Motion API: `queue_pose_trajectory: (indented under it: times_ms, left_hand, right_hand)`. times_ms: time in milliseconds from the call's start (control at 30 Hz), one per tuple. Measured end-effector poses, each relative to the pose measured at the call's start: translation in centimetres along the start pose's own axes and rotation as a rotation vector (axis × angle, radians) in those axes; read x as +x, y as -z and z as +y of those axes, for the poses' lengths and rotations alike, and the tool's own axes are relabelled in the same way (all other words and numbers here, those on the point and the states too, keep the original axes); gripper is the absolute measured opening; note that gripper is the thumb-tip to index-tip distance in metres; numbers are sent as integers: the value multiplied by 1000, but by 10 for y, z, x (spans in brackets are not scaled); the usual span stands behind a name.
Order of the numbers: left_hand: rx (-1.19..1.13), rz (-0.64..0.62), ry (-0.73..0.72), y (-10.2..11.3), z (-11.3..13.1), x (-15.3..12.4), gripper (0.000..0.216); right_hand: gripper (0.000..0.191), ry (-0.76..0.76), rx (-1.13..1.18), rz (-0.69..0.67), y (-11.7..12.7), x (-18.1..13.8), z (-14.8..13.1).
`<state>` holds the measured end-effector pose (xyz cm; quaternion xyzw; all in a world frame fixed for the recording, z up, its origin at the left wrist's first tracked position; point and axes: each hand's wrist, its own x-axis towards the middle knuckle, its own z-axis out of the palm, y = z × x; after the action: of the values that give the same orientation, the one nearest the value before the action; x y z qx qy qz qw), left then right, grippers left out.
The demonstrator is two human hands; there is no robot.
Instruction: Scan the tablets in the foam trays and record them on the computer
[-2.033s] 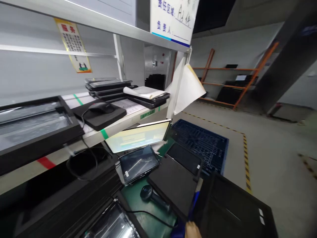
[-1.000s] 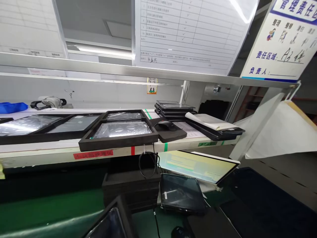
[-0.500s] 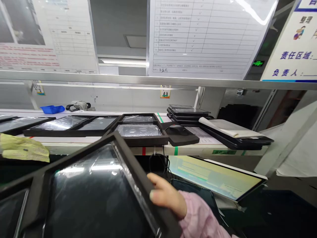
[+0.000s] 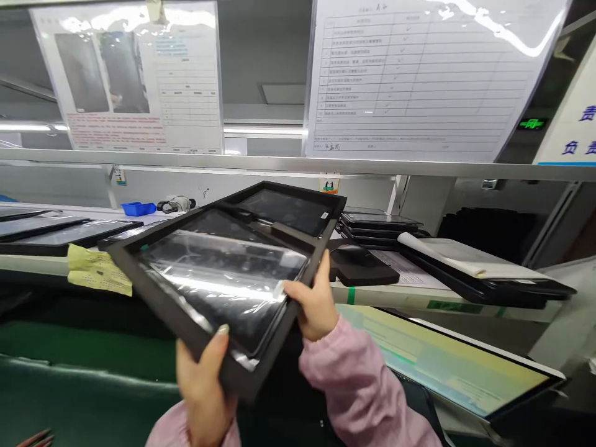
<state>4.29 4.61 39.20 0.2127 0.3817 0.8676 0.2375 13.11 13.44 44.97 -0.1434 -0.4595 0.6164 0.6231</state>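
Both my hands hold a black foam tray [image 4: 167, 304] with two compartments, tilted in the air in front of the shelf. A dark flat screen panel [image 4: 223, 267] under shiny clear film lies in the nearer compartment. In the farther compartment sits another dark panel [image 4: 288, 208] with a small white label. My left hand [image 4: 205, 379] grips the near edge, thumb on top. At the right edge, my right hand [image 4: 316, 298] is closed on the rim, its thumb reaching over toward the filmed panel. The fingers beneath the tray are hidden.
Trays with panels [image 4: 79, 233] line the shelf at left, near a yellow paper [image 4: 100, 270] and a blue bin [image 4: 138, 208]. Stacked panels [image 4: 377, 220], a mouse [image 4: 349, 256] and black trays [image 4: 484, 273] stand right. A monitor [image 4: 447, 360] sits below; paper sheets hang above.
The tray has swung up and away toward the shelf, turning so both compartments show. My left hand has come into view on its near edge. The camera view has shifted left.
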Motion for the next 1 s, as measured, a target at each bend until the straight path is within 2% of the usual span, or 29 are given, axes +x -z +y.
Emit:
queue_pose_trajectory:
  times_ms: [100, 200, 267, 333, 433, 533, 633, 733, 833, 1000]
  left_hand:
    - [-140, -139, 87, -20, 3, 29, 50]
    - [-258, -305, 121, -32, 19, 90, 32]
    - [-256, -307, 181, -31, 31, 140, 23]
    - [-190, -337, 277, -27, 35, 183, 29]
    - [148, -394, 313, -26, 27, 221, 41]
    - [465, -388, 185, -38, 8, 230, 40]
    - [574, -328, 48, -48, -11, 230, 30]
    - [671, -283, -54, -46, -23, 229, 20]
    - [738, -257, -109, -42, -25, 225, 18]
    - [952, -255, -204, -44, -14, 210, 16]
  right_hand:
    - [92, 44, -19, 46, 19, 46, -12]
    - [70, 7, -132, 62, 42, 95, -34]
    - [71, -32, -194, 76, 57, 127, -45]
    - [75, -26, -226, 27, 70, 157, -50]
    - [79, -20, -340, -81, 87, 198, -51]
    - [73, -24, -517, -120, 97, 229, -47]
    - [68, -116, -667, -147, 104, 249, -38]
    - [61, -227, -874, -123, 112, 259, -27]
    - [54, -293, -998, -87, 121, 265, -18]
    - [64, -289, -1084, -39, 128, 270, -18]
